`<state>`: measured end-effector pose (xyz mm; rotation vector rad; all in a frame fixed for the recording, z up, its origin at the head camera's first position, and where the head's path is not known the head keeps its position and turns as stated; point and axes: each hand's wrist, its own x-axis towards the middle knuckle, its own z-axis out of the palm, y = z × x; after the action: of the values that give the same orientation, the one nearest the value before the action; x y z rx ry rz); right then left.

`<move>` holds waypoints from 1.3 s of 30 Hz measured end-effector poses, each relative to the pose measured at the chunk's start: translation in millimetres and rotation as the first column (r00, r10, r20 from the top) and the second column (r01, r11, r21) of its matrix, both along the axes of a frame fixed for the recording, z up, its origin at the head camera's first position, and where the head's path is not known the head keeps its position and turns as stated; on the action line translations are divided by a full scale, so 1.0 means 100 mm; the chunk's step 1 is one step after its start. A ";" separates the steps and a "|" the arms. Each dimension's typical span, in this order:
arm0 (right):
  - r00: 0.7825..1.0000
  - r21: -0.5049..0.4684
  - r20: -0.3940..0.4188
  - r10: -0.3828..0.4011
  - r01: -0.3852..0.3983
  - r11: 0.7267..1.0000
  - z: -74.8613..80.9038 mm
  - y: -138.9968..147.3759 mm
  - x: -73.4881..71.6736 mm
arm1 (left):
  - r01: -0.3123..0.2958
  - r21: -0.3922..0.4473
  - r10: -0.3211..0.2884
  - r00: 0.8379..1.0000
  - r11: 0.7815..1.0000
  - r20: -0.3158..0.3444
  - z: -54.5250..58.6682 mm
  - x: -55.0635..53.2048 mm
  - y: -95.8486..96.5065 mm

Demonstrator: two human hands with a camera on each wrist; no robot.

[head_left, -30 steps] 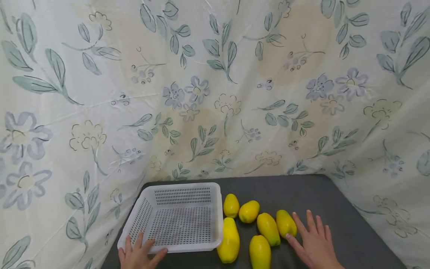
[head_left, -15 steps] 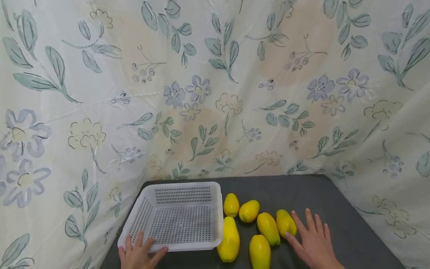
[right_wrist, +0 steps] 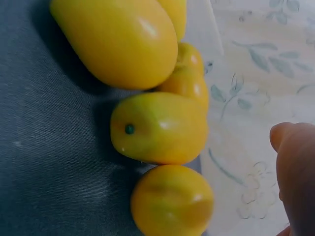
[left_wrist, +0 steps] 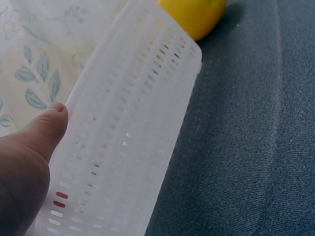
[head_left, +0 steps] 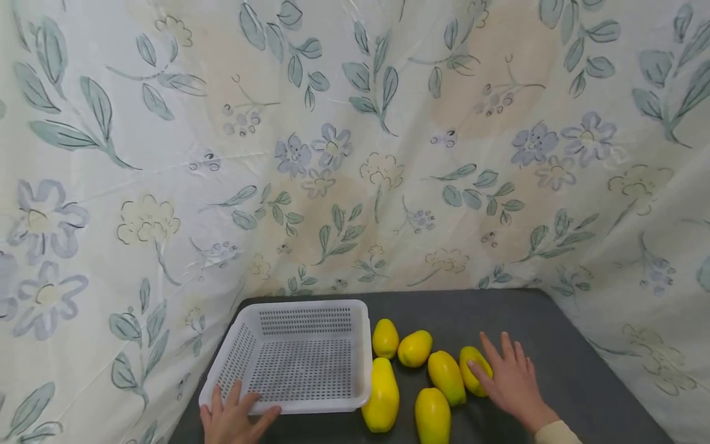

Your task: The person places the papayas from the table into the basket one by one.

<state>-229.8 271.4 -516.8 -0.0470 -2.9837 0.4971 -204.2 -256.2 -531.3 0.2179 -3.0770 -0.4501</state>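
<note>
A white perforated plastic basket [head_left: 307, 370] stands on the dark table. My left hand [head_left: 235, 419] holds its near rim at the left corner, fingers over into the basket and thumb along the rim. In the left wrist view the thumb [left_wrist: 42, 130] lies at the rim, while the fingers are hidden behind the slotted wall. My right hand [head_left: 513, 376] is at the rightmost yellow papaya [head_left: 470, 364], fingers spread and straight, thumb overlapping the fruit in the head view. In the right wrist view the thumb [right_wrist: 295, 167] is apart from the papayas [right_wrist: 162, 128].
Several more papayas lie between basket and right hand: a long one [head_left: 381, 398] beside the basket, another [head_left: 432, 416] near the front edge, others [head_left: 415, 348] farther back. A floral curtain [head_left: 355, 185] hangs behind and around the dark table [head_left: 571, 370].
My right hand has moved slightly forward and left, its thumb now over the rightmost papaya. The left hand stays at the basket rim. The head view has shifted slightly.
</note>
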 end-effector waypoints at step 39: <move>0.999 -0.418 0.022 0.040 -0.027 0.908 0.28 -0.06 -0.35 | -0.023 -0.010 0.024 1.000 1.000 0.006 -0.02 -0.01 0.08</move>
<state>-264.6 265.5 -489.2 -0.0398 -2.8497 1.1414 -205.7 -248.0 -533.6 0.2554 -3.0784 -0.4338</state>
